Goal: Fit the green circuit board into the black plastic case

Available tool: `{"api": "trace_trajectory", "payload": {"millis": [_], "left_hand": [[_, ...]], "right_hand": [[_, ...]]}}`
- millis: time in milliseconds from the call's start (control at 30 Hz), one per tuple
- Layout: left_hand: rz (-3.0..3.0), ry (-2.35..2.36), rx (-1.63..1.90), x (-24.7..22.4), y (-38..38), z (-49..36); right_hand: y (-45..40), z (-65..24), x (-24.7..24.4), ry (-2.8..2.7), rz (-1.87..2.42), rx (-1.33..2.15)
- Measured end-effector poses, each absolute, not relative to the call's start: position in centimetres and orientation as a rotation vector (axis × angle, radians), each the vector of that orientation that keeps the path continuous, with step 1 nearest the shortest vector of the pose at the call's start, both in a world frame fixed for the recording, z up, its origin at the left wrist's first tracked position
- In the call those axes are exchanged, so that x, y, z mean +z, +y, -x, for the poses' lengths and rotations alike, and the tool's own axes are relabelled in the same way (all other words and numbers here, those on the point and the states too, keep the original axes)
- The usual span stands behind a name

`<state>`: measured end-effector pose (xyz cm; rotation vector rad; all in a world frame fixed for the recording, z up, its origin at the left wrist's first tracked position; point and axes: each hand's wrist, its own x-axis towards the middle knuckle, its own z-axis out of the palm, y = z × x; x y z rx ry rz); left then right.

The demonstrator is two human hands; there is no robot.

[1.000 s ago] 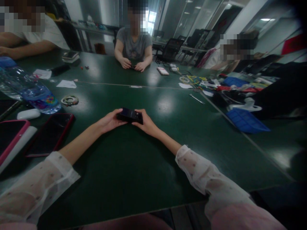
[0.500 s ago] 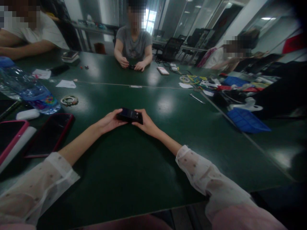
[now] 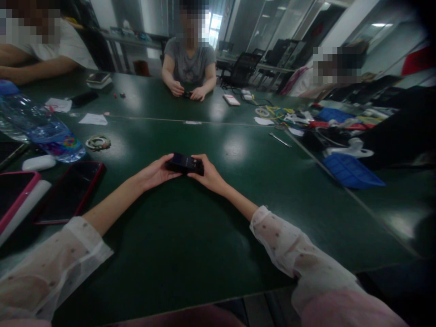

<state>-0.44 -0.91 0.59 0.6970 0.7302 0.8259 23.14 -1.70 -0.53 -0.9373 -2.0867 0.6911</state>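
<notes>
Between my two hands is a small black box-shaped device (image 3: 185, 164) with a dark glossy face and faint small markings; its exact kind does not show. My left hand (image 3: 157, 172) grips its left end, thumb on top and fingers beneath. Its right end is pinched by my right hand (image 3: 206, 172), thumb at the near side and fingers over the far edge. The device is just over or resting on the green table (image 3: 190, 236); I cannot tell which. Part of each end is hidden by the fingers.
Left of my arm lie a red-edged phone (image 3: 73, 190), a pink-edged phone (image 3: 17, 195), a white case (image 3: 39, 162) and a water bottle (image 3: 54, 136). A bracelet-like ring (image 3: 98, 143) lies beyond. At right are a blue tray (image 3: 352, 171), a metal tool (image 3: 279, 140) and tangled cables. Several people sit around.
</notes>
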Motion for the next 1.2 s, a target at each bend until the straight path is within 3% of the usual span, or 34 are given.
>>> {"api": "trace_trajectory", "payload": {"millis": [1200], "left_hand": [[-0.553,0.676,0.839,-0.08,-0.41,0.4]], "right_hand": [[-0.99,-23.27,-1.05,-1.955,0.899,0.774]]}}
